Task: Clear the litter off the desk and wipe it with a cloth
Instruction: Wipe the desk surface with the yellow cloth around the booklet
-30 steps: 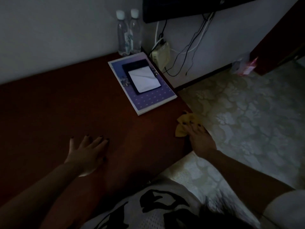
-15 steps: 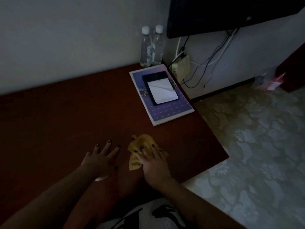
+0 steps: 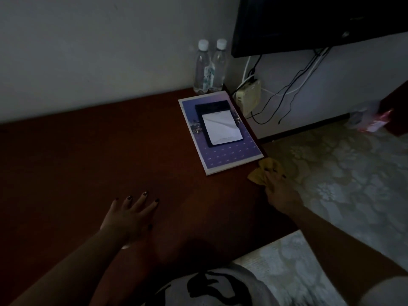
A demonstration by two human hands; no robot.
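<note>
Since half a second ago the cloth [image 3: 262,173] and the right hand [image 3: 280,193] on it have swept from the middle of the desk, close to the left hand, out to the desk's right edge, right of centre in the frame. The yellow cloth now lies crumpled at that edge, just below the lower right corner of the purple booklet [image 3: 231,156], and part of it seems to hang over the side. The right hand rests on top of it with its fingers laid forward over the fabric and pressing it to the wood, not closed round it as far as the dim light shows. The left hand [image 3: 130,215] lies flat on the desk [image 3: 88,162] at lower centre, fingers spread apart, holding nothing, well apart from the cloth. A dark pad with a white sheet [image 3: 221,129] lies on the booklet. Behind the booklet, two capped water bottles [image 3: 209,67] stand side by side against the wall. At upper right hangs a dark screen [image 3: 320,21], with cables [image 3: 293,85] trailing below it past a pale box [image 3: 248,97]. Patterned carpet [image 3: 342,173] fills the right of the frame.
</note>
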